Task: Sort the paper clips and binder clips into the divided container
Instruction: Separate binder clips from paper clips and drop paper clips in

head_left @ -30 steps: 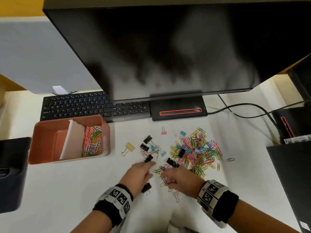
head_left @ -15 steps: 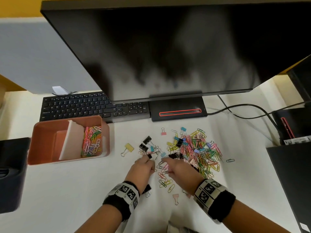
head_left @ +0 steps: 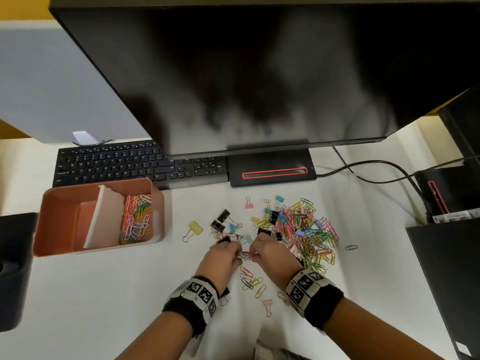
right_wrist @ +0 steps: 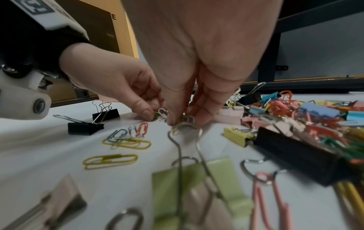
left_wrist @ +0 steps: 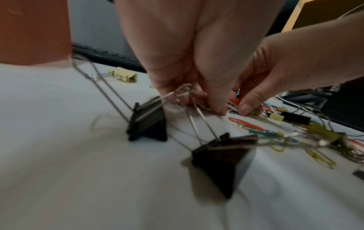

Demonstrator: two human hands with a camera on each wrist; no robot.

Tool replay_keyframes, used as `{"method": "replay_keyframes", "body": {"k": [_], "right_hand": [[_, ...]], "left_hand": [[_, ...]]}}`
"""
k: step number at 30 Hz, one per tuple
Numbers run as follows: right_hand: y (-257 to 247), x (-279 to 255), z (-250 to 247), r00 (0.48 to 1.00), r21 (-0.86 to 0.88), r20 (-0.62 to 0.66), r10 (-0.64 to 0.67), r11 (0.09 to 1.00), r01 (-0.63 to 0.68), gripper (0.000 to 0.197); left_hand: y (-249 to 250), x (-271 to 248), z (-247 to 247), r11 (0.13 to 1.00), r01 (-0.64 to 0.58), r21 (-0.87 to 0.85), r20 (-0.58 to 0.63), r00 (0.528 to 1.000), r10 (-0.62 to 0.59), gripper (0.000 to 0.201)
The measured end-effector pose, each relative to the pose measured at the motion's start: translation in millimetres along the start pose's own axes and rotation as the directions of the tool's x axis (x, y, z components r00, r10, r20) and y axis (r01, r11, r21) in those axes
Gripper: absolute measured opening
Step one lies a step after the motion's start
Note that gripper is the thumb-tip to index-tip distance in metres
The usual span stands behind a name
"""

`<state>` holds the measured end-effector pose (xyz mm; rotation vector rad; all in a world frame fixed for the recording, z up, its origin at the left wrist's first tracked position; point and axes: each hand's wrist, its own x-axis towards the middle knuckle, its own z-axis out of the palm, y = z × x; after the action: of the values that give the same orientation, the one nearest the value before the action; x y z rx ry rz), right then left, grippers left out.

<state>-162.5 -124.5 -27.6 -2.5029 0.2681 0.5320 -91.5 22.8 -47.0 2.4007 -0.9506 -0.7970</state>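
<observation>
Head view steep down on desk, wrist views low, close, sharing clips.

Our white counter bears a keyboard — before it the pink divided container, right of that, loose paper clips and binder clips.

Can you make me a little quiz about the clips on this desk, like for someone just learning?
1. True or false: the paper clips in the pink container lie in its right compartment.
2. What are the left hand and right hand pinching between them? A) paper clips B) the keyboard C) a cable
3. Fill in: the yellow binder clip lies on the desk between the container and the ____ of mixed clips.

Key: 1 true; 2 A; 3 pile.
</observation>
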Motion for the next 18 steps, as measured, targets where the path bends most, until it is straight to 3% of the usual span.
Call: {"method": "replay_keyframes", "body": {"k": [4, 8, 12, 16, 18], "right_hand": [[-1, 2, -2, 0.998, -0.024, 0.051, 0.039, 0.999, -0.038, 0.016], [-1, 4, -5, 0.994, -0.034, 0.083, 0.068, 0.997, -0.065, 0.018], [-1, 1, -1, 0.992, -0.06, 0.098, 0.079, 0.995, -0.073, 0.017], [-6, -1, -14, 0.979, -0.005, 0.154, 0.132, 0.991, -0.132, 0.024], [-16, -7, -27, 0.973, 0.034, 0.188, 0.135, 0.989, -0.144, 0.027]], "left_hand": [[-3, 5, 3, 0.998, 0.057, 0.001, -0.031, 0.998, -0.057, 0.006], [-9, 0, 4, 0.997, 0.051, 0.052, -0.024, 0.998, -0.05, 0.008], [-7, -4, 3, 0.983, -0.012, 0.184, 0.066, 0.998, -0.001, 0.042], [-2, -7, -10, 1.0, 0.008, 0.026, -0.01, 1.0, -0.008, 0.013], [0, -17, -32, 0.996, 0.018, -0.091, -0.102, 0.994, -0.027, 0.022]]}}
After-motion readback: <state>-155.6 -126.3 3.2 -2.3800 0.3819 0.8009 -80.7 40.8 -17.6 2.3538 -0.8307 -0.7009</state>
